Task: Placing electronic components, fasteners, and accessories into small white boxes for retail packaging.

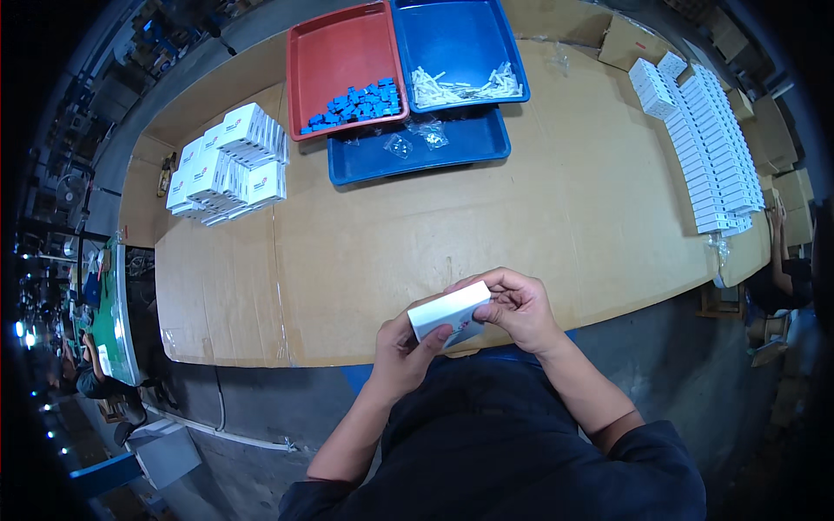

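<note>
Head view: the small white box [449, 313] is partly covered by fingers, its lower end hidden. The left hand [404, 352] and right hand [519, 306] both curl closed around it, just above the cardboard-covered table's [486, 217] near edge.

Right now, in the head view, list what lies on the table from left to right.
Stack of white boxes → red tray with blue parts → blue tray with white parts → long rows of white boxes.
</note>
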{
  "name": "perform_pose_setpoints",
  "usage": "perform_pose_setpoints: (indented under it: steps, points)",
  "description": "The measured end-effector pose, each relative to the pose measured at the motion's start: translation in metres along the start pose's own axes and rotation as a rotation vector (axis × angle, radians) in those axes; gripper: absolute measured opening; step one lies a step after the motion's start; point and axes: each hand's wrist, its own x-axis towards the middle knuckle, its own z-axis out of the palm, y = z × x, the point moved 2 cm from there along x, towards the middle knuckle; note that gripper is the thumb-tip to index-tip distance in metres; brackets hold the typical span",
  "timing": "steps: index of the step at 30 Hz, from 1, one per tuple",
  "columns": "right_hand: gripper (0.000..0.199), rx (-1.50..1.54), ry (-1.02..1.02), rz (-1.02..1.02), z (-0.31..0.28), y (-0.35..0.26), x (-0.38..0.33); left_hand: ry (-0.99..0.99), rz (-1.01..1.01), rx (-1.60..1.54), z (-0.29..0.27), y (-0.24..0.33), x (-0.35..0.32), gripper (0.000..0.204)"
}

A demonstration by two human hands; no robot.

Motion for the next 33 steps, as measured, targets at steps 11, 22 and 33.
perform_pose_setpoints:
  steps: [11,22,33]
  points:
    - [0.045,-0.059,0.122,0.023,-0.01,0.025,0.012,0.34,0.087,-0.311,0.0,-0.023,0.02,0.063]
    - [0.051,-0.109,0.182,-0.034,0.003,0.003,0.017,0.132,0.098,-0.171,-0.013,-0.01,0.026,0.043]
    - [0.04,-0.378,0.05,-0.15,0.005,-0.009,0.013,0.073,0.25,0.009,-0.016,-0.001,0.017,0.038]
